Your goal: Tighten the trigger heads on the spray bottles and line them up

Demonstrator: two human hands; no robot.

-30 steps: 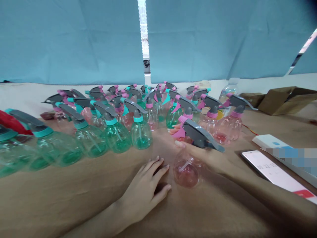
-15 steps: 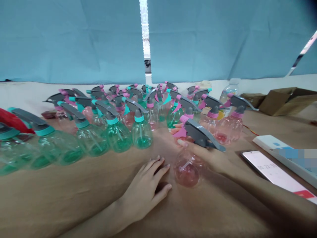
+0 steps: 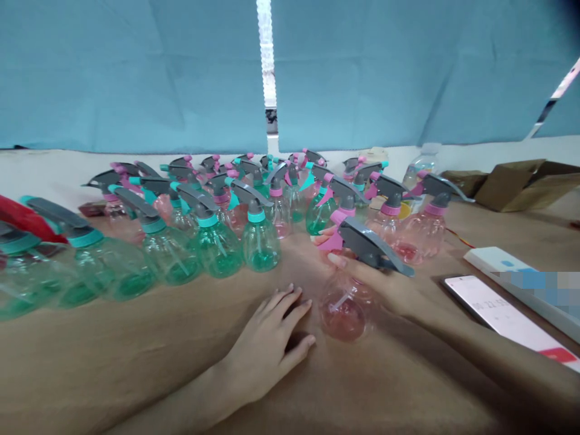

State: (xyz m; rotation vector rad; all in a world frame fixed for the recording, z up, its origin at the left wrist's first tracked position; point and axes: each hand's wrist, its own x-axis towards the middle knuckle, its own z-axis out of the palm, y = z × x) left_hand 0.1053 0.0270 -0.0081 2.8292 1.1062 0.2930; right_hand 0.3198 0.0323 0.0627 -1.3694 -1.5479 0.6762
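A clear pink spray bottle (image 3: 343, 317) with a grey and pink trigger head stands on the table, in front of the others. My right hand (image 3: 378, 283) is wrapped round its neck, just below the head; the thumb and some fingertips show, and the trigger head hides part of the hand. Palm down on the wood, my left hand (image 3: 267, 341) lies flat with fingers spread, holding nothing, a little left of that bottle. Beyond it is a green spray bottle (image 3: 261, 244) with a turquoise collar.
Several green spray bottles (image 3: 172, 257) line the left side, and more green and pink ones crowd behind. To the right are a pink spray bottle (image 3: 426, 232), a phone (image 3: 489, 311) running a timer, a white box (image 3: 521, 290) and an open cardboard box (image 3: 525, 184).
Both hands and the bottles stay in place. Only the view has shifted very slightly, and the phone's timer digits differ.
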